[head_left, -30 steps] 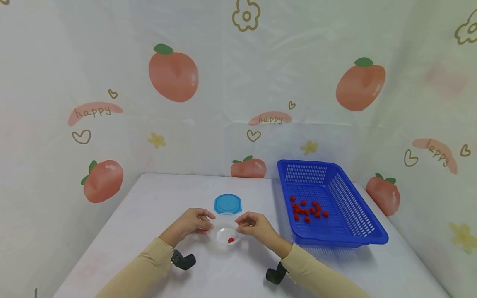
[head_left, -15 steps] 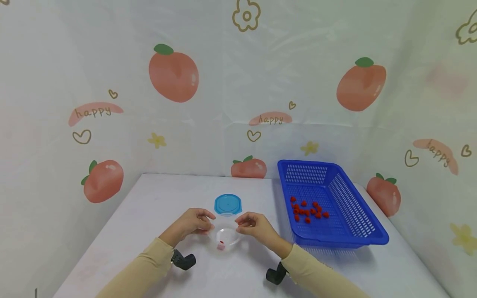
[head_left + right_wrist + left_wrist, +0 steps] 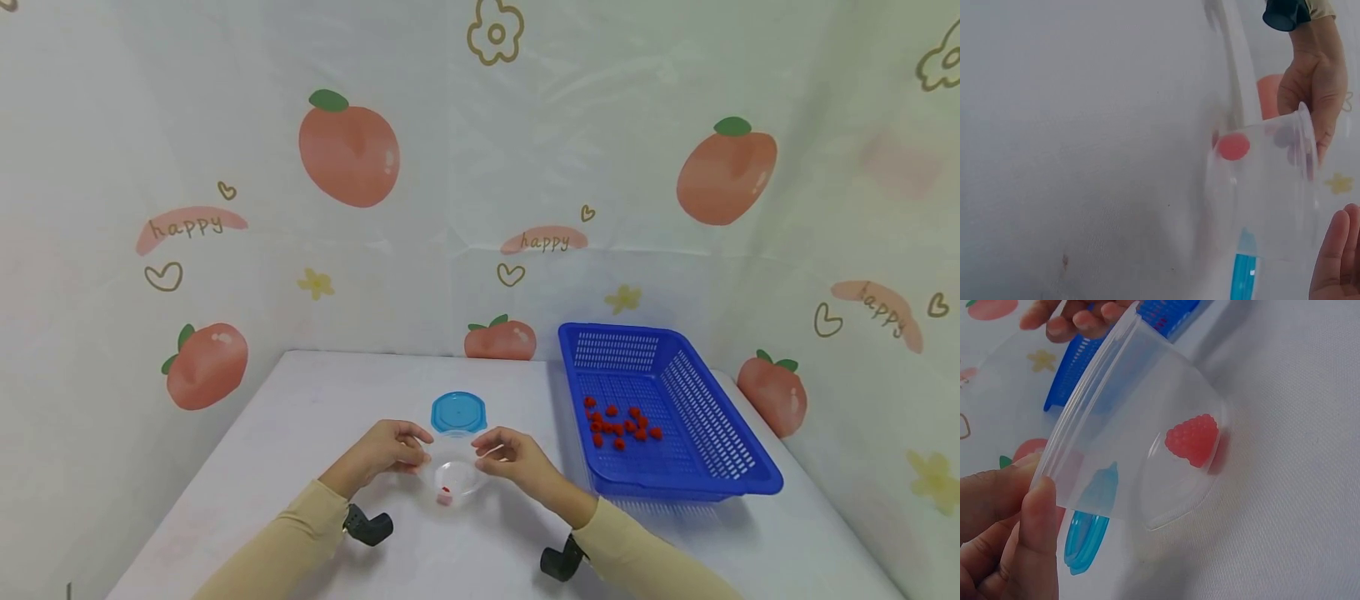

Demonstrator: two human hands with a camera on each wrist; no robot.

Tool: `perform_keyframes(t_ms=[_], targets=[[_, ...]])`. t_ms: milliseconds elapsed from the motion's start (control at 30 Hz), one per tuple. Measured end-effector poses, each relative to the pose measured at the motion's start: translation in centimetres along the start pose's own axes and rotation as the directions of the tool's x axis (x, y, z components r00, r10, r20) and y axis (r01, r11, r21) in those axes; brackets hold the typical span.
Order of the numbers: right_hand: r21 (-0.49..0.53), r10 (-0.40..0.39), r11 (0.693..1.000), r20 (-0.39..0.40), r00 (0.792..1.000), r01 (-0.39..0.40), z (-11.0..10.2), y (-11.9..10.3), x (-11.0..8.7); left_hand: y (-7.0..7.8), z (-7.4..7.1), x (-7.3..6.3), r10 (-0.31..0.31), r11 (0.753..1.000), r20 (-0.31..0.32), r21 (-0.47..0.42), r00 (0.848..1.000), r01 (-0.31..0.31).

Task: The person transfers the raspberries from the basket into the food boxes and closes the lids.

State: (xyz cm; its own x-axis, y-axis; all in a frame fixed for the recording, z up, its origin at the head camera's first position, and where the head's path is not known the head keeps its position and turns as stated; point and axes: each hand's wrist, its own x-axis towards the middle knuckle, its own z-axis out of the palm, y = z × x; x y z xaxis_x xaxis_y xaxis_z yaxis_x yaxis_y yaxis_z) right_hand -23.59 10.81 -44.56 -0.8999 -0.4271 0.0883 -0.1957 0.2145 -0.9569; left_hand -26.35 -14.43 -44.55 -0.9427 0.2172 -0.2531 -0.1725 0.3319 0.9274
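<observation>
A clear plastic tub (image 3: 460,475) stands at the middle of the white table, with one red raspberry (image 3: 1192,440) at its bottom, seen through the wall in both wrist views. My left hand (image 3: 384,450) pinches the tub's rim on the left between thumb and fingers. On the other side of the tub, my right hand (image 3: 525,462) has its fingers loosely bent and parted. The right wrist view shows those fingers (image 3: 1334,247) apart from the rim. Just behind the tub lies its blue lid (image 3: 458,412).
A blue plastic basket (image 3: 667,487) stands to the right, holding several red raspberries (image 3: 618,429). Black wrist cameras (image 3: 561,562) hang under both forearms. A printed white curtain (image 3: 420,275) rises behind the table (image 3: 337,383).
The raspberry has shifted to the left and nearer inside the tub. My right hand's thumb and fingers have spread and come off the rim. My left hand has stayed in place.
</observation>
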Motion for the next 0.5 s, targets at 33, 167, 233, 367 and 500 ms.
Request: perform_keyframes(t_ms=[33,167,233,367,500], targets=[[-0.002,-0.012,1.0,0.005,1.0,0.012,-0.1,-0.1,-0.2,0.0,0.0,0.0,0.003,1.0,0.002,0.0,1.0,-0.003],[0.004,-0.037,0.999,0.025,0.999,0.036,-0.6,-0.8,-0.9,-0.1,-0.1,0.0,0.013,1.0,0.009,0.003,1.0,-0.013],[0.016,-0.047,0.999,0.033,0.998,0.047,-1.0,-1.4,-1.2,-0.1,-0.1,0.1,0.014,1.0,0.009,0.006,1.0,-0.014],[0.035,-0.086,0.996,0.029,0.996,0.085,-2.2,-2.7,-1.7,-0.2,-0.1,0.1,0.015,1.0,0.008,0.007,1.0,-0.015],[0.058,-0.142,0.988,-0.006,0.99,0.142,-3.9,-3.9,-2.2,-0.1,-0.1,0.0,0.012,1.0,0.006,0.008,1.0,-0.012]])
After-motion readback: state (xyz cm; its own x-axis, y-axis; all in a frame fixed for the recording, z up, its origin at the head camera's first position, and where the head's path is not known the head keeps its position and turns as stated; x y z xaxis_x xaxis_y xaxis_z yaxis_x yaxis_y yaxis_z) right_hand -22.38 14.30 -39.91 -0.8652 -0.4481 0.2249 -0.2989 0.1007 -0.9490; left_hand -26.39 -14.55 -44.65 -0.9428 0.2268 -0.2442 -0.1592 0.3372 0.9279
